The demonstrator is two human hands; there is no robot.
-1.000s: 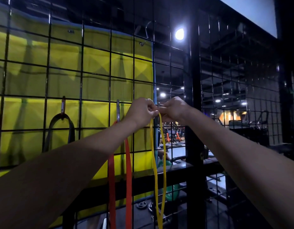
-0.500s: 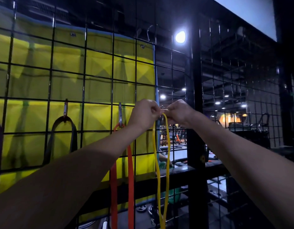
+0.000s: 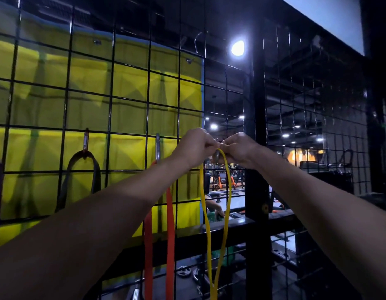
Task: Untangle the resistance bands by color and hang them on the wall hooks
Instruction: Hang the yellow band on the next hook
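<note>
A thin yellow band (image 3: 227, 191) hangs as a long loop from between my two hands at the black wire grid wall (image 3: 109, 118). My left hand (image 3: 193, 146) and my right hand (image 3: 237, 148) meet fingertip to fingertip and pinch the band's top against a metal hook (image 3: 215, 157), which they mostly hide. Left of them a red band (image 3: 170, 224) hangs from a silver hook (image 3: 157, 148). Further left a black band (image 3: 96, 176) hangs from another hook (image 3: 85, 142).
A yellow panel (image 3: 127, 83) backs the left part of the grid. A thick black post (image 3: 258, 191) stands just right of my hands. A horizontal black bar (image 3: 235, 232) crosses below. Gym equipment and weight plates (image 3: 183, 272) show through the mesh.
My hands stay together at the top of the yellow band. The view has shifted a little, so the hands sit slightly lower and further right in the frame.
</note>
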